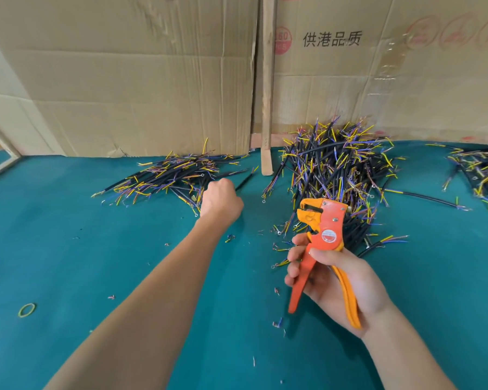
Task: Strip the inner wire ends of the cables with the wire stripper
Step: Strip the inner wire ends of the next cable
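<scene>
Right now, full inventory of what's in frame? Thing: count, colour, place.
table cover: one, teal, under everything
left cable pile: one flat heap, black jackets with yellow, blue and purple ends, far left-centre
middle cable pile: one tall heap, same colours, far centre-right
right cable pile: one, same colours, cut off at the right edge
wire stripper: one, orange and yellow, in the right hand, jaws pointing up
rubber band: one, yellow-green, near left
insulation scraps: many, mixed colours, scattered on the cover
cardboard sheets: two, brown, standing behind
wooden stick: one, upright between the sheets
left hand: fisted at the left pile's edge; contents hidden
right hand: wrapped around the stripper handles
</scene>
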Demonstrator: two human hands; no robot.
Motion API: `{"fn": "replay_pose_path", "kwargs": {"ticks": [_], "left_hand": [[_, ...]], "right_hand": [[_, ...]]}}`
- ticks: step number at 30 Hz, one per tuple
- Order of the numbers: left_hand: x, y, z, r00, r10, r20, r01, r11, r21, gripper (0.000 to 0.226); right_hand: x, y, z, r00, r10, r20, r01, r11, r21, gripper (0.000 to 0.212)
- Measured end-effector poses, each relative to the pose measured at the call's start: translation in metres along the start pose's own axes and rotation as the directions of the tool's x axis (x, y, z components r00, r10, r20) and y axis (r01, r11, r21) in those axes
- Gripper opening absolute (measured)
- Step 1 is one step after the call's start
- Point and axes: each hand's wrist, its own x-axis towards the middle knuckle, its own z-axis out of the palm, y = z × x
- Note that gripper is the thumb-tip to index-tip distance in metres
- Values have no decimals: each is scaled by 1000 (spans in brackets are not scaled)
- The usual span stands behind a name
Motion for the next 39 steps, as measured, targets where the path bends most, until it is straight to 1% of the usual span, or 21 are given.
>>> {"fn": "replay_pose_path", "kwargs": {"ticks": [2, 4, 6, 8, 10, 12, 14, 15, 16, 18, 20, 22, 23, 25, 27, 30, 32, 34, 36, 39], "left_hand": [[-12, 1, -5, 1000, -29, -11, 29, 998, -53, 25], [-29, 2, -9, 995, -58, -77, 42, 981, -189, 31], [-52, 3, -11, 981, -116, -156, 56, 938, -342, 29], [-81, 2, -10, 973, -177, -150, 80, 864, -498, 21], [-116, 3, -5, 978, -178, -113, 56, 736, -675, 16], [-147, 5, 2, 980, -160, -119, 11, 636, -771, 17], [-172, 8, 8, 974, -148, -171, -54, 582, -811, 19], [-181, 9, 10, 967, -136, -215, -100, 575, -812, 21], [-188, 11, 11, 957, -112, -268, -155, 584, -797, 22], [-198, 11, 14, 935, -19, -354, -263, 633, -728, 19], [-204, 10, 16, 914, 94, -395, -355, 658, -664, 19], [-206, 9, 19, 917, 164, -362, -381, 625, -681, 14], [-206, 9, 20, 933, 173, -316, -355, 590, -725, 10], [-205, 7, 19, 964, 155, -214, -264, 539, -800, 17], [-203, 4, 19, 985, 138, -105, -162, 519, -839, 18], [-196, -2, 17, 985, 167, 41, -31, 408, -913, 10], [-190, -7, 16, 974, 196, 110, 32, 362, -932, 17], [-185, -12, 16, 963, 224, 147, 66, 332, -941, 19], [-182, -14, 17, 958, 236, 160, 83, 308, -948, 14], [-180, -15, 19, 978, 164, 130, 79, 289, -954, 7]], "right_hand": [[1, 1, -1, 1000, 1, -2, -1, 1000, -3, 44], [3, 3, -2, 1000, 2, -6, -2, 1000, -7, 45], [4, 3, -4, 1000, -4, -28, 3, 1000, -17, 43], [5, 5, -4, 998, -9, -62, 7, 999, -33, 41], [7, 6, -4, 994, -15, -107, 7, 997, -72, 46], [9, 8, -3, 991, -18, -135, 3, 994, -111, 52], [9, 10, -2, 988, -20, -154, -2, 990, -143, 55], [9, 10, -2, 985, -21, -169, -6, 988, -157, 55], [9, 9, -1, 983, -22, -183, -8, 986, -165, 55], [8, 8, -1, 983, -23, -182, -8, 986, -166, 59], [7, 6, -2, 990, -24, -142, -2, 984, -179, 58], [5, 3, -5, 994, -25, -102, 5, 980, -198, 54], [4, 2, -7, 997, -20, -72, 6, 980, -197, 52], [2, -1, -9, 1000, -4, 8, 5, 985, -173, 51], [0, -2, -10, 997, 10, 82, 2, 988, -153, 53], [0, 0, -10, 989, 30, 145, -7, 988, -157, 50], [1, 2, -10, 986, 32, 165, -6, 988, -155, 53], [2, 2, -10, 988, 28, 149, -2, 986, -169, 56], [3, 2, -10, 993, 27, 116, -6, 983, -181, 57], [2, 2, -11, 993, 33, 112, -9, 979, -205, 66]]}}
